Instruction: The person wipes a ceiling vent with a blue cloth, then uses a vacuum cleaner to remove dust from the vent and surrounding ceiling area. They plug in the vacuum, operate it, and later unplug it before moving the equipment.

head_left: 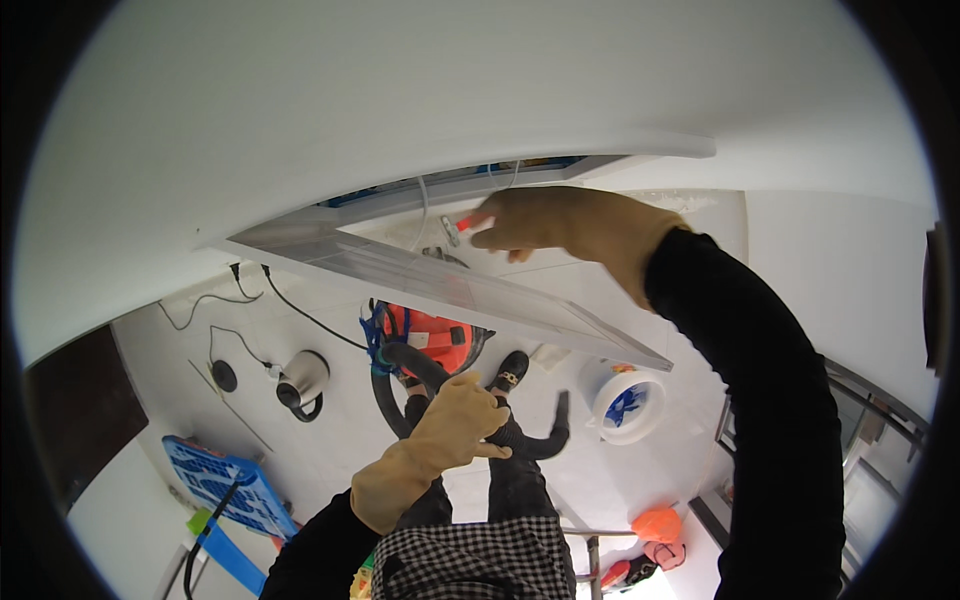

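My left hand (pixel 469 420), in a tan rubber glove, is closed around the black corrugated vacuum hose (pixel 525 442). The hose runs from a red vacuum cleaner (pixel 435 337) on the floor beyond my feet. My right hand (pixel 525 221), gloved alike, is raised at the open wall cabinet and touches or holds the red handle of a small scraper-like tool (pixel 454 229); its grip is blurred. Below and left of it, the cabinet's white-framed door (pixel 450 292) stands swung out, above the vacuum cleaner. White cables (pixel 424 210) hang from the cabinet opening.
A white bucket (pixel 649 420) with blue contents stands right of the hose end. On the floor at left are a steel electric kettle (pixel 304 379), its round base (pixel 223 376) and black cords. A blue plastic crate-like piece (pixel 225 480) lies lower left; metal racks (pixel 870 397) stand at right.
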Demonstrator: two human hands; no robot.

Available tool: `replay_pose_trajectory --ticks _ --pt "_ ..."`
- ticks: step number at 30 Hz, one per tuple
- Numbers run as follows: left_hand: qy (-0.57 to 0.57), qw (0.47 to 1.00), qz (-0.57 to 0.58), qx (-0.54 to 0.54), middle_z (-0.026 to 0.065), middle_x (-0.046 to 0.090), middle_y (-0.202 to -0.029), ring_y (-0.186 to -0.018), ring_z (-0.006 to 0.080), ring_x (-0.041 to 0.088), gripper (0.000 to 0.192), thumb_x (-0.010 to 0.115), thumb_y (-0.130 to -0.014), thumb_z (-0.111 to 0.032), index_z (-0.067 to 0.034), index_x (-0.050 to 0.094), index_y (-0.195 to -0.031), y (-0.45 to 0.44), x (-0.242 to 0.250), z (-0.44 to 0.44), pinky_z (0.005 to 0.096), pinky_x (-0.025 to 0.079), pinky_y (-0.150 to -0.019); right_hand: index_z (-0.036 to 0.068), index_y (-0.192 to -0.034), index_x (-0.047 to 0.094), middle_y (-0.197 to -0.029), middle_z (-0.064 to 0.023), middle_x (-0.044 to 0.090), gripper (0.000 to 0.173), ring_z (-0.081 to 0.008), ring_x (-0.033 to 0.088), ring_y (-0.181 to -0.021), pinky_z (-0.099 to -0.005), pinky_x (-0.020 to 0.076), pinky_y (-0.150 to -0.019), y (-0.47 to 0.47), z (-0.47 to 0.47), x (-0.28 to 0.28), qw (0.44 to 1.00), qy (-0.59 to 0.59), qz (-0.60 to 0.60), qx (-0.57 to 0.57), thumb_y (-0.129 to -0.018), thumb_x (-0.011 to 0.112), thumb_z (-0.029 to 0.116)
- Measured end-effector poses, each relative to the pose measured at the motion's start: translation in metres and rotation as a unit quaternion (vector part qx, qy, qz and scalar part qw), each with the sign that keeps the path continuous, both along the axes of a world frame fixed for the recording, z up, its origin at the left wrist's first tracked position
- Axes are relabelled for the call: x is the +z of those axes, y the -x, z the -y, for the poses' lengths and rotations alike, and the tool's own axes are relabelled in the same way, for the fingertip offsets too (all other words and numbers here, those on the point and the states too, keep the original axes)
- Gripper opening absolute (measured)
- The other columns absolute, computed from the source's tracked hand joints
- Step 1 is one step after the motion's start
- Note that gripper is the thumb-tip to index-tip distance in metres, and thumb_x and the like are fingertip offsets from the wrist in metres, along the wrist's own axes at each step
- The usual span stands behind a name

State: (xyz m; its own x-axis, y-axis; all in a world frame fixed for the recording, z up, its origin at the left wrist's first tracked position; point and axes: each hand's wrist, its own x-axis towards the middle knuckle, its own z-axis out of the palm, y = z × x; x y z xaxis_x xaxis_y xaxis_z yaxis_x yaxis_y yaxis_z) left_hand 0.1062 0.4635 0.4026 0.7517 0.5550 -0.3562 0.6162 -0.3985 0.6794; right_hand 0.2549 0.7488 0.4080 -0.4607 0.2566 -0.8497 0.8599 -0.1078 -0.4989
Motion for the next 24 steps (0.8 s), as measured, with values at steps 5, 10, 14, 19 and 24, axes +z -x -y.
replay_pose_trajectory --ticks 5,10,14,19,24 --pt "0.022 0.996 0.071 0.054 0.0036 0.070 -0.081 -0.089 0.0247 0.072 0.061 0.081 -0.077 -0.066 -0.011 0.077 -0.105 0.015 0.007 0.008 0.0415 0.042 -0.109 0.008 -0.144 0.064 -0.115 -0.0106 0.077 0.060 -0.0188 0.076 -0.094 -0.0349 0.0611 -0.089 0.073 0.003 -0.038 0.989 -0.012 -0.051 -0.139 -0.099 0.068 0.047" --pt "0.013 0.993 0.101 0.065 0.0029 0.070 -0.082 -0.088 0.0230 0.071 0.062 0.083 -0.075 -0.063 -0.010 0.078 -0.108 0.015 0.008 0.008 0.0403 0.042 -0.109 0.008 -0.141 0.064 -0.127 -0.0146 0.077 0.054 -0.0242 0.078 -0.111 -0.0378 0.0603 -0.099 0.086 -0.006 -0.023 0.977 -0.029 -0.045 -0.206 -0.101 0.065 0.044" --pt "0.028 0.998 0.048 0.024 0.0032 0.070 -0.083 -0.088 0.0230 0.071 0.064 0.083 -0.075 -0.063 -0.009 0.078 -0.109 0.011 0.009 0.003 0.0398 0.042 -0.109 0.007 -0.140 0.065 -0.128 -0.0149 0.077 0.053 -0.0248 0.077 -0.112 -0.0382 0.0598 -0.100 0.083 -0.013 -0.013 0.975 -0.059 -0.054 -0.206 -0.101 0.065 0.043" --pt "0.024 0.993 0.104 0.053 0.0033 0.063 -0.075 -0.084 0.0215 0.068 0.051 0.083 -0.079 -0.057 -0.009 0.072 -0.091 0.009 0.012 0.006 0.0376 0.042 -0.099 0.007 -0.140 0.065 -0.130 -0.0154 0.076 0.053 -0.0257 0.076 -0.114 -0.0387 0.0593 -0.101 0.080 -0.022 -0.027 0.973 -0.100 -0.056 -0.200 -0.101 0.065 0.043" --pt "-0.021 0.993 0.096 0.072 0.0035 0.065 -0.076 -0.085 0.0223 0.067 0.052 0.083 -0.081 -0.057 -0.008 0.075 -0.096 0.001 0.013 0.005 0.0382 0.042 -0.099 0.006 -0.139 0.065 -0.131 -0.0158 0.075 0.052 -0.0265 0.076 -0.116 -0.0391 0.0587 -0.102 0.078 -0.028 -0.027 0.972 -0.146 -0.053 -0.176 -0.102 0.064 0.043"
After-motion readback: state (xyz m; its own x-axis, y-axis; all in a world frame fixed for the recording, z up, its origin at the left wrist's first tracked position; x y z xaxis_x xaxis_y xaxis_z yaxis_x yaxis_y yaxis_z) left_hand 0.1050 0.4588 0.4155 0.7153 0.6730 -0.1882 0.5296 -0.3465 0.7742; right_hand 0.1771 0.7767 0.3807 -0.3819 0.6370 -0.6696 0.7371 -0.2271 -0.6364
